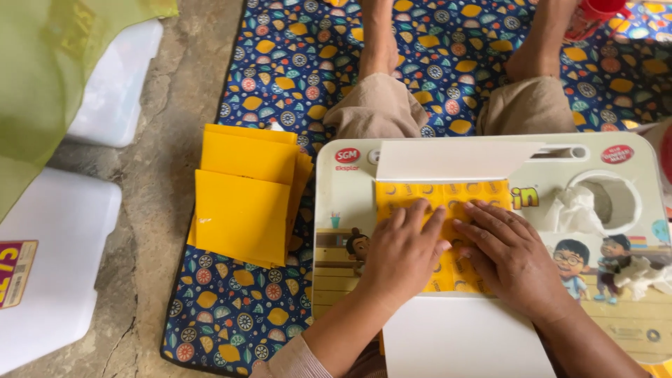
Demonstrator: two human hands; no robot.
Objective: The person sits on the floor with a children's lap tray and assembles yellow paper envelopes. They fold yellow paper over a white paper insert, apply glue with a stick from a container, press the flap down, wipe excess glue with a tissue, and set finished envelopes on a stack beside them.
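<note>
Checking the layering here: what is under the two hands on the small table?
Both the left hand and right hand press flat on a yellow sheet lying on the small table. White flaps adjoin it; the sheet's middle is covered.

I see my left hand (pixel 402 248) and right hand (pixel 507 255) pressing glossy yellow printed paper (pixel 448 199) on a smooth plastic lap table (pixel 336 210). Left of the table, shiny yellow sheets (pixel 245 192) lie on a patterned mat (pixel 294 63) over rough concrete floor (pixel 168 175).

We see soft, even daylight and faint shadows. The small table (pixel 490 210) stays sharp with mild glare on its glossy top; left of it, the green cloth (pixel 49 77) blurs.
</note>
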